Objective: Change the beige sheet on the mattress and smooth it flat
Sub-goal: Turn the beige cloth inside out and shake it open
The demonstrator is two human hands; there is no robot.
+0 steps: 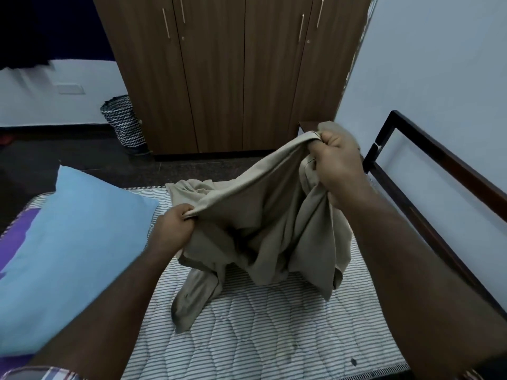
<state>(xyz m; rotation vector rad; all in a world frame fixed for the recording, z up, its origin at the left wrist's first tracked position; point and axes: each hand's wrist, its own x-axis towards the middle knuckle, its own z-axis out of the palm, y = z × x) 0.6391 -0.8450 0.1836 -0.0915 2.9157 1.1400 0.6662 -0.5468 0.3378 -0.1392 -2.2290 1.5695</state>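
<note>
A light blue pillow (71, 250) lies at the left side of the bed, partly over a purple cloth (16, 237), with a zigzag-patterned basket (124, 122) standing on the dark floor beyond it beside a brown wooden wardrobe (219, 78). The person's left hand (172, 229) pinches an edge of the beige sheet (263, 223), fingers curled tight around the fabric just right of the pillow. The sheet stretches up between both hands in a taut band, while the rest hangs bunched and crumpled, its lower folds resting on the bare striped, quilted mattress (247, 333). A loose tail of the cloth trails down toward the middle of the mattress. The right hand (337, 163), raised higher than the left, grips another gathered part of the sheet in a closed fist. At far right, a dark wooden bed frame (428, 171) runs along the pale wall.
</note>
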